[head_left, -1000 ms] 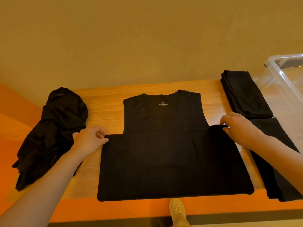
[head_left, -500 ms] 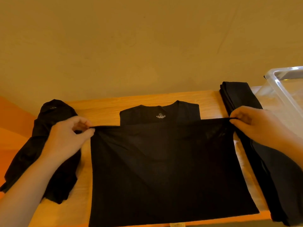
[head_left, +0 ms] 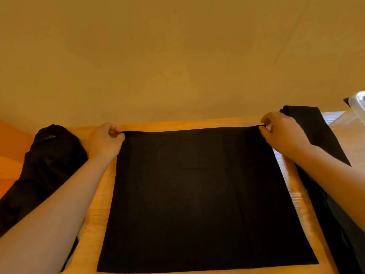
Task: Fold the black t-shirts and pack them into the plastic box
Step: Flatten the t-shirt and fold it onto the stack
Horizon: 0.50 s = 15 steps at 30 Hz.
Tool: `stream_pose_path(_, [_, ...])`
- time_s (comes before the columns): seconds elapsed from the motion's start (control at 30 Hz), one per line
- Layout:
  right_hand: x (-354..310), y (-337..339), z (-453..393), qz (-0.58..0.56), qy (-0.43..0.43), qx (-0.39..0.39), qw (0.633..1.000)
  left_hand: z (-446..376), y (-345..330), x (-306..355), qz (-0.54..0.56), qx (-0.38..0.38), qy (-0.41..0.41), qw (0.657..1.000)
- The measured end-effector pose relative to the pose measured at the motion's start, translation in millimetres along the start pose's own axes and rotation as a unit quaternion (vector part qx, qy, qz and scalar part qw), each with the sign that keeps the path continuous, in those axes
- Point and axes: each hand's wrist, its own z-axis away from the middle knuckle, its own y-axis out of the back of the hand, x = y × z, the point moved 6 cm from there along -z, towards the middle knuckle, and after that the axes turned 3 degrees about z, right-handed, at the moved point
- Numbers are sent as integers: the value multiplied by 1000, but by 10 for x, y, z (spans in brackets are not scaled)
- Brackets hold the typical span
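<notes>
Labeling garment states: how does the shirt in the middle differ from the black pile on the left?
The middle t-shirt lies flat, folded into a neat rectangle; the left pile is crumpled and unfolded. The left hand and right hand pinch the t-shirt's far corners; nothing holds the pile. Both are black and rest on the wooden table.

Single head-worn view, looking forward and down, close over the table (wide-angle), wall beyond

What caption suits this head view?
Both hands pinch the black t-shirt at its far corners on the wooden table.
</notes>
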Motion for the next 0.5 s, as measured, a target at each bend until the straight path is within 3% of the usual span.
stream_pose_path(0.07, [-99, -56, 58, 47, 25, 33, 998, 74, -33, 10, -70, 42, -33, 996])
stream_pose_path(0.13, [-281, -109, 160, 71, 70, 58, 993, 216, -124, 117, -156, 70, -122, 978])
stream_pose_path(0.2, [-514, -230, 268, 58, 107, 34, 992, 450, -329, 334, -157, 39, -221, 962])
stream_pose_path(0.3, [-884, -559, 395, 45, 169, -30, 984, 799, -786, 601, -171, -69, -331, 925])
stream_pose_path(0.4, [-999, -841, 430, 60, 194, -70, 977, 856, -1122, 547, -232, -138, -326, 906])
stream_pose_path(0.5, [-775, -849, 324, 78, 161, -52, 983, 632, -1145, 317, -287, -141, -281, 905])
